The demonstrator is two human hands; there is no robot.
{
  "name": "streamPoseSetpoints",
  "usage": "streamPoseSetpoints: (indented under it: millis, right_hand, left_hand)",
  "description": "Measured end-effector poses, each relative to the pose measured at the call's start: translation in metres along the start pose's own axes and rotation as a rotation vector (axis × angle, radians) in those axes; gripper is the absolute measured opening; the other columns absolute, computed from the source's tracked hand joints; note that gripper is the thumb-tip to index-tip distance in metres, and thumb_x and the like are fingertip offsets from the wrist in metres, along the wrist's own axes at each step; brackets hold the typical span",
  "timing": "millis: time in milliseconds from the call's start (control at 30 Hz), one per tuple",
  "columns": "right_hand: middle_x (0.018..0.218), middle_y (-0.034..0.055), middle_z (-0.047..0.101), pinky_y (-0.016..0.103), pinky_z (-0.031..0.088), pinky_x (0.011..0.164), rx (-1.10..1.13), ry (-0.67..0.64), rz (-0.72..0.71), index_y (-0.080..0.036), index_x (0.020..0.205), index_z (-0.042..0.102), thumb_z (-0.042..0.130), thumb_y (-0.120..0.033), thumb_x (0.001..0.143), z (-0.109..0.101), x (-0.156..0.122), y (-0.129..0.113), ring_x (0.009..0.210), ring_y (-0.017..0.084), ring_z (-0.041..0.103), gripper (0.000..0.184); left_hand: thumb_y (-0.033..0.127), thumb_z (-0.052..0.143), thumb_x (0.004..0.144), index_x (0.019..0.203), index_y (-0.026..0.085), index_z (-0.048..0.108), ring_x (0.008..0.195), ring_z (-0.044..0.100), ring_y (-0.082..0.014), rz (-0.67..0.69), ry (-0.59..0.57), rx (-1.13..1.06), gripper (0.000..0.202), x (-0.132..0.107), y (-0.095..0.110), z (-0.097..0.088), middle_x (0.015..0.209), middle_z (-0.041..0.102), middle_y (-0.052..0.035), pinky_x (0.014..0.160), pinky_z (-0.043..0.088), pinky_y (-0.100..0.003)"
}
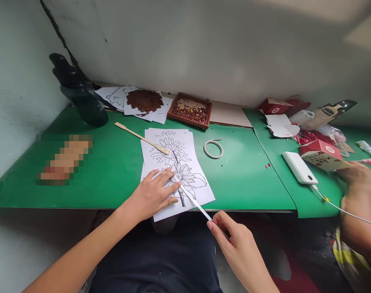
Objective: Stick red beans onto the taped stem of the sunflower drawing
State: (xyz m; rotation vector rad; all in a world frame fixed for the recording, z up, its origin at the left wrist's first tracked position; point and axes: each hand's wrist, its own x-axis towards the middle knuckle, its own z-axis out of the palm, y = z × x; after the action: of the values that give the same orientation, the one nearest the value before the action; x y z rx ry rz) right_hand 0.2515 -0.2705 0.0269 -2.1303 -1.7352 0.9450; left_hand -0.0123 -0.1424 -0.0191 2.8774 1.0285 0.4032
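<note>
Sheets of white paper (200,191) with line-drawn sunflowers lie at the table's front edge, the lower corner jutting past it. My left hand (154,191) rests flat on the drawing, fingers stretched out, its fingertips by one end of a narrow white strip (199,206) that looks like tape. From the lower flower the strip runs down over the edge to my right hand (231,236), whose thumb and fingers are closed on its other end. Across the upper flower lies a flat wooden stick (142,138). A thin roll of white tape (214,149) is right of the paper.
Reddish-brown beans (144,101) lie heaped on paper at the back, beside a wooden tray (208,118) of mixed beans. A dark bottle (84,101) stands left. Rightward are a white power bank (299,168), a red box (321,154) and another person's hand (359,179).
</note>
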Motion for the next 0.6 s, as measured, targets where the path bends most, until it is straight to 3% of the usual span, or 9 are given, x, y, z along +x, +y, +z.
streamPoseSetpoints:
  millis: [100, 200, 367, 500, 600]
  right_hand:
    - [0.062, -0.0045, 0.050, 0.028, 0.027, 0.057, -0.045, -0.055, 0.037, -0.028, 0.099, 0.060, 0.045, -0.053, 0.104, 0.000, 0.005, -0.003, 0.058, 0.017, 0.044, 0.029]
    - [0.063, -0.0038, 0.053, 0.029, 0.027, 0.058, -0.069, -0.073, 0.074, -0.031, 0.115, 0.064, 0.046, -0.051, 0.103, 0.001, 0.009, -0.005, 0.060, 0.019, 0.049, 0.030]
    - [0.068, 0.0000, 0.060, 0.030, 0.030, 0.058, -0.057, -0.069, 0.109, -0.028, 0.114, 0.072, 0.048, -0.052, 0.100, 0.002, 0.012, -0.012, 0.064, 0.021, 0.055, 0.037]
    - [0.072, 0.0007, 0.066, 0.030, 0.036, 0.062, 0.004, -0.122, 0.098, -0.028, 0.114, 0.076, 0.050, -0.051, 0.100, -0.002, 0.014, -0.016, 0.067, 0.021, 0.059, 0.037]
    - [0.088, 0.0024, 0.073, 0.029, 0.042, 0.070, 0.104, -0.189, 0.060, -0.027, 0.109, 0.076, 0.052, -0.045, 0.099, -0.006, 0.017, -0.015, 0.080, 0.022, 0.064, 0.032]
  left_hand:
    - [0.056, 0.061, 0.099, 0.143, 0.030, 0.060, 0.151, 0.043, -0.0395, -0.004, 0.009, 0.030, 0.051, -0.001, 0.009, 0.000, 0.154, 0.054, -0.0161, 0.117, 0.041, -0.059]
    - [0.062, 0.059, 0.098, 0.146, 0.030, 0.057, 0.154, 0.037, -0.0424, 0.030, 0.021, 0.028, 0.059, -0.003, 0.019, 0.001, 0.161, 0.047, -0.0161, 0.118, 0.039, -0.060]
    - [0.059, 0.047, 0.105, 0.151, 0.021, 0.051, 0.153, 0.040, -0.0332, 0.117, 0.017, -0.037, 0.059, -0.004, 0.033, 0.006, 0.163, 0.047, -0.0097, 0.120, 0.037, -0.052]
    - [0.057, 0.047, 0.106, 0.149, 0.019, 0.052, 0.147, 0.047, -0.0307, 0.103, 0.039, -0.072, 0.058, -0.004, 0.037, 0.013, 0.159, 0.052, -0.0105, 0.121, 0.035, -0.052]
    - [0.056, 0.050, 0.105, 0.148, 0.020, 0.053, 0.147, 0.047, -0.0302, 0.091, 0.054, -0.082, 0.056, -0.005, 0.038, 0.015, 0.156, 0.054, -0.0108, 0.121, 0.034, -0.053]
